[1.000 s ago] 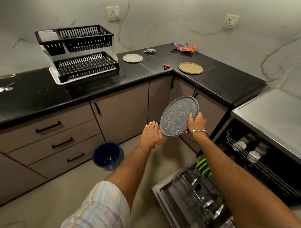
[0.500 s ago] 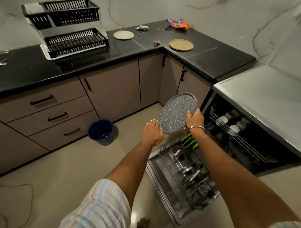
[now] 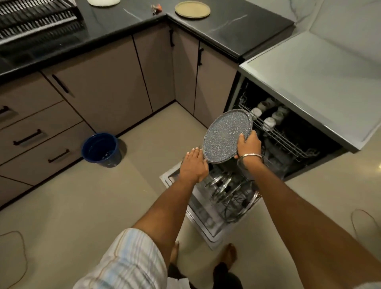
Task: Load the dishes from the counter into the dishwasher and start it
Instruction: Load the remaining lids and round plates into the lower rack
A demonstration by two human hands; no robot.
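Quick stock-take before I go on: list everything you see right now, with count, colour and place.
speckled plate: 1, dark grey-blue, held tilted above the lower rack
dishwasher: 1, grey, right, door open
lower rack: 1, metal, pulled out, holds steel items
upper rack: 1, white wire, holds pale cups
tan plate: 1, on black counter
white plate: 1, counter, top edge
dish rack: 1, black, counter left
bucket: 1, blue, floor
right hand: grips plate rim
left hand: open, touching plate edge

Head view, steeply downward, above open dishwasher (image 3: 231, 198) (corner counter (image 3: 226, 26) beyond).
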